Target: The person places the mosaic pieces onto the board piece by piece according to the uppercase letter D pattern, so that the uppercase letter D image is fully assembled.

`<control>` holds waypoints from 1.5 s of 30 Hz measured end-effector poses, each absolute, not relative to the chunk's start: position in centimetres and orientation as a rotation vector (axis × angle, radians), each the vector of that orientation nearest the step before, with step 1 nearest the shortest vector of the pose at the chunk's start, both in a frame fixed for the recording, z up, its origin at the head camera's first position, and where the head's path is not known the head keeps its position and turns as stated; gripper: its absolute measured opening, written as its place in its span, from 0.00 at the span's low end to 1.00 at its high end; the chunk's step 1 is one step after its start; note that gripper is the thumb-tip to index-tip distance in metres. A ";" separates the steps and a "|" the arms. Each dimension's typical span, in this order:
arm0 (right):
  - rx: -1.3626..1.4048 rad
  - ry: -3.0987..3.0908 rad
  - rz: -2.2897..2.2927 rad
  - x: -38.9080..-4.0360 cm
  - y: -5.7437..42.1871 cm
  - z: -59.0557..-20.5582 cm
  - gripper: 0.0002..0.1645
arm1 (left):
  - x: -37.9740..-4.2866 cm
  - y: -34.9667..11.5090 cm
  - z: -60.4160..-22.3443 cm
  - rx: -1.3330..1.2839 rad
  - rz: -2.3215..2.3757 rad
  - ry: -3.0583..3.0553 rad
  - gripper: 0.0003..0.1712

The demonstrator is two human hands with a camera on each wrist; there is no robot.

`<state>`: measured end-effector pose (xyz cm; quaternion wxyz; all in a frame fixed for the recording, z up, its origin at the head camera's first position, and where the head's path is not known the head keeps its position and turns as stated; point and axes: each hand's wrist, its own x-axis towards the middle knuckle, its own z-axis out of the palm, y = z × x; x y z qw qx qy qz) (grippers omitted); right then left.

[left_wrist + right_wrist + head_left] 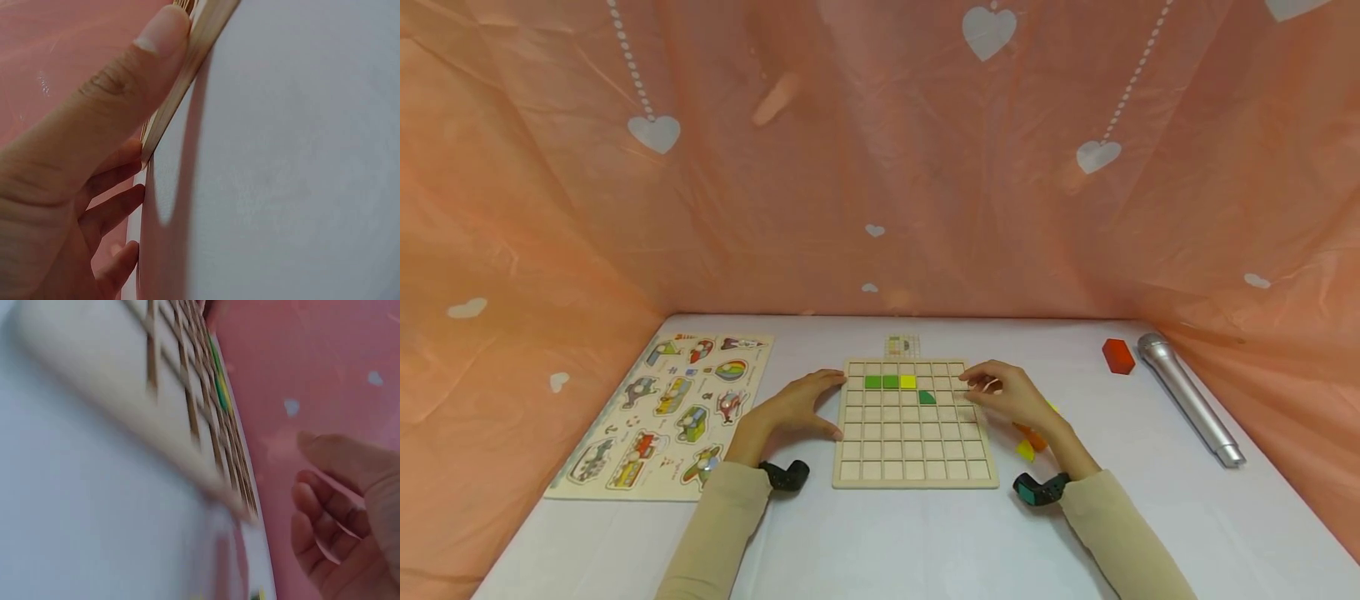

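Grid board (917,482) centre frame — I'd guess light, stiff wood; best hold is both side rims. Left hand (797,406) spread at its left edge. Right hand (1011,394) by its upper right — thumb and fingers apart, nothing visibly held.

Setting of indeterminate type, home or lab. A white table (880,542) is bounded at the back and both sides by a pinkish-orange curtain (880,142) printed with pale hearts (989,33), which conceals the surrounding room.
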<state>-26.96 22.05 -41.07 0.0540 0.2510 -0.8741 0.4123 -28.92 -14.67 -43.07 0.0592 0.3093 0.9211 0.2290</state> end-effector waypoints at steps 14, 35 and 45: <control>0.510 -2.718 1.074 -24.6 29.9 -41.8 0.13 | -28.8 -14.6 -42.7 0.932 0.685 2.790 0.53; 0.591 -2.893 1.061 -25.6 30.8 -43.3 0.13 | -28.9 -14.7 -42.8 0.988 0.693 2.792 0.54; 0.483 -2.890 1.024 -25.6 30.7 -43.8 0.14 | -28.7 -14.7 -42.6 0.973 0.709 2.779 0.54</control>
